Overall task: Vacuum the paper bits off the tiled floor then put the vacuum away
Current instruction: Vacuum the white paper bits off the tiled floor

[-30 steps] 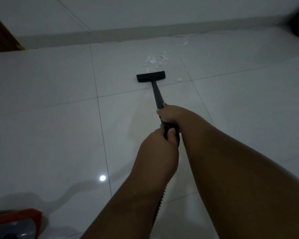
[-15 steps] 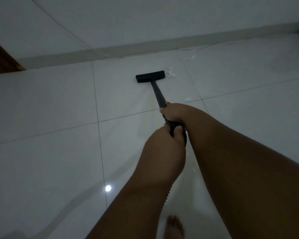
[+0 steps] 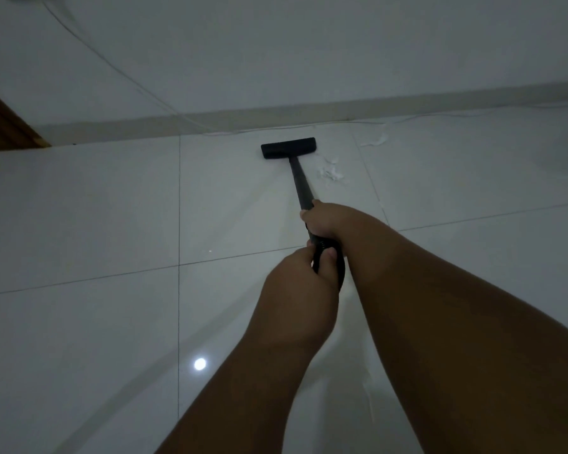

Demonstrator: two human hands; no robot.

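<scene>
The left hand (image 3: 300,280) and right hand (image 3: 325,221) grip the slim black vacuum wand (image 3: 300,183); its flat black nozzle (image 3: 288,147) sits upper centre, torn white paper bits (image 3: 332,172) just right.

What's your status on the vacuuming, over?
Both grip the wand: left hand below, right hand above. Black nozzle on tile, paper bits just right of it. Thin white cord along wall base ahead.

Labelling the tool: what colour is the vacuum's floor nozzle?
The floor nozzle is black, same as the wand; head view, against the pale tiled floor.
</scene>
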